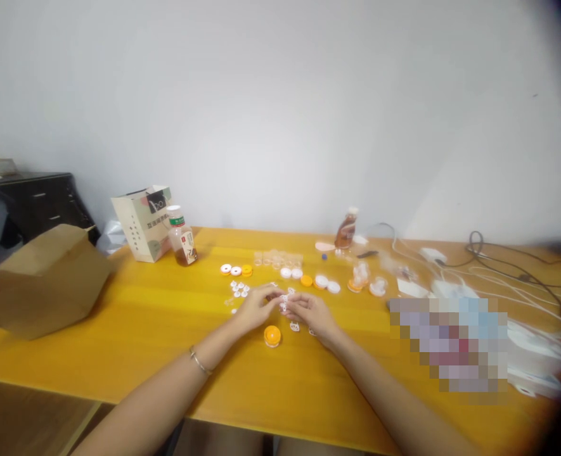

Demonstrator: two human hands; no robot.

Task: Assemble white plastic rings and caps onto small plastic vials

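Observation:
My left hand (257,308) and my right hand (312,313) meet above the middle of the table, fingertips pinched on a small white openwork plastic piece (284,304). Its exact kind is too small to tell. Just below my hands sits a round orange part (272,335) with a pale base. Another white openwork piece (294,327) lies below my right fingers, and one more is partly hidden by that hand. Left of my left hand is a group of several small white round parts (239,289). Beyond my hands, white discs (328,284) and an orange disc (306,280) lie in a row.
Several clear cups (278,259) stand farther back. A drink bottle (183,239) and a paper bag (143,225) are at the left, near an open brown bag (47,278). Another bottle (346,229) stands at the back. Cables (513,272) cover the right side.

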